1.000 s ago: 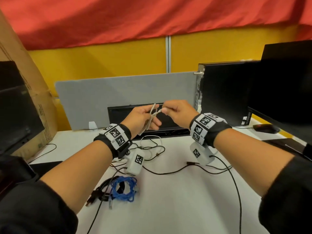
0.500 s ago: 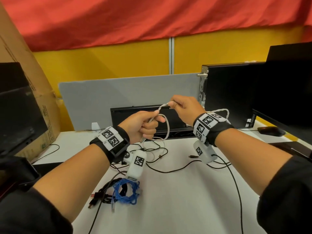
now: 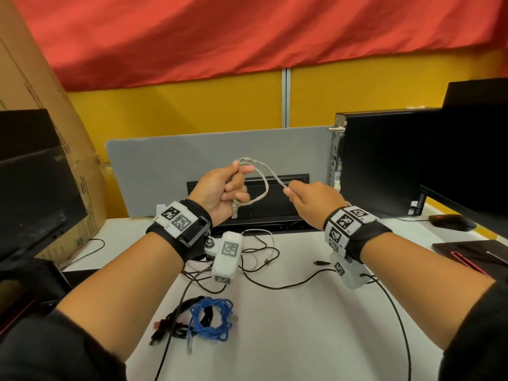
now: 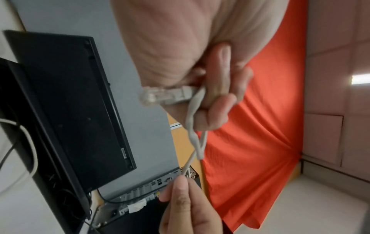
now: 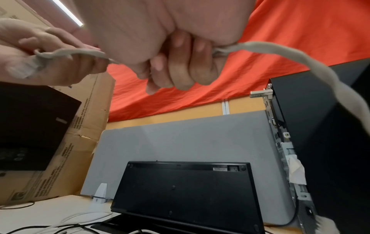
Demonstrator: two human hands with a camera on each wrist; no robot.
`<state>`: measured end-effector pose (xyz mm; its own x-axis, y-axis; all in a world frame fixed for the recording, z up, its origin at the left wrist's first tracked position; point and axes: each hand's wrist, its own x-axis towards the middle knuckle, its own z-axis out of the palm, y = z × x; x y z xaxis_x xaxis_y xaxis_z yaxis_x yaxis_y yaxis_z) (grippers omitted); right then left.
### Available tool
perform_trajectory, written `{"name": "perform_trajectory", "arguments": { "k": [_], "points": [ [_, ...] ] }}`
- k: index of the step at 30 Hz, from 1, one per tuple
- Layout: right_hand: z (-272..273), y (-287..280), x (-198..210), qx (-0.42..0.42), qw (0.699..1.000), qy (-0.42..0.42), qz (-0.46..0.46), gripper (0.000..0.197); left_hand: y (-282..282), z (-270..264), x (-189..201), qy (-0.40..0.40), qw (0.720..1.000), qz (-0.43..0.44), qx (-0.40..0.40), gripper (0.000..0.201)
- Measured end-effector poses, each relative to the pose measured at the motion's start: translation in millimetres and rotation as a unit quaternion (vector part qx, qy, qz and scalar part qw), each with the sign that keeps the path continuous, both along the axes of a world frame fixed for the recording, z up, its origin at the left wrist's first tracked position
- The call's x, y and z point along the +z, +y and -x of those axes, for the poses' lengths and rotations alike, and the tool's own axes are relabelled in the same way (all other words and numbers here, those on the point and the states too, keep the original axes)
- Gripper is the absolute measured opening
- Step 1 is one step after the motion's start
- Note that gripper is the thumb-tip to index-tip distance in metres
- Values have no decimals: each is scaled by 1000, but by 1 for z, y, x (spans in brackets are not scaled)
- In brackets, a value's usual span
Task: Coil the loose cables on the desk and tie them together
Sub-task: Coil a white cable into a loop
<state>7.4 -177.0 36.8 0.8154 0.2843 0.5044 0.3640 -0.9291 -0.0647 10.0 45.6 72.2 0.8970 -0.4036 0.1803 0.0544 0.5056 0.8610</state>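
Both hands are raised above the desk with a grey network cable (image 3: 264, 179) strung between them. My left hand (image 3: 223, 191) grips one loop of it, and the clear plug (image 4: 158, 96) sticks out below its curled fingers. My right hand (image 3: 308, 198) pinches the same grey network cable (image 4: 191, 159) further along; the rest runs through that fist and trails off to the right (image 5: 280, 52). A tied bundle of blue cable (image 3: 212, 320) and black cable (image 3: 176, 323) lies on the white desk (image 3: 302, 339) near me. Loose black and white cables (image 3: 261, 251) sprawl behind it.
A black keyboard (image 3: 264, 213) leans against a grey divider panel (image 3: 192, 160). A black PC tower (image 3: 384, 160) and a monitor (image 3: 472, 149) stand on the right, with a mouse (image 3: 450, 221) beside them. A cardboard box (image 3: 74, 171) and another monitor (image 3: 30, 177) stand on the left.
My hands have drawn apart: the left rose with its loop, the right moved right and down, pulling the grey cable out into a wider loop between them.
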Motion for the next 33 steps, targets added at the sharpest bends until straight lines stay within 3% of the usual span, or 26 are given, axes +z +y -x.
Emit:
{"name": "perform_trajectory", "arguments": {
  "k": [5,9,11,13,17,20,25,29,33],
  "points": [
    [8,14,-4,15,999,35,15,33,-5,0,-4,9,998,65,2,37],
    [19,31,-18,39,992,104,51,34,-5,-4,2,-15,994,107,17,18],
    [23,35,-19,57,992,99,49,32,-4,-6,0,-54,997,45,38,12],
    [25,36,-11,79,993,79,36,30,-6,-3,-6,-118,986,-95,76,7],
    [25,33,14,109,992,11,68,24,-15,5,-17,-180,948,-253,69,26],
    [20,24,30,108,993,-14,37,24,-21,10,-15,-188,916,-350,64,39],
    [13,15,34,110,993,5,-34,20,-25,18,-11,-210,888,-408,23,30],
    [7,-3,30,89,988,41,-118,25,-11,16,-7,-148,897,-415,17,38],
    [6,-6,31,84,988,44,-123,28,-8,20,-9,-148,876,-459,-20,28]
  ]
}}
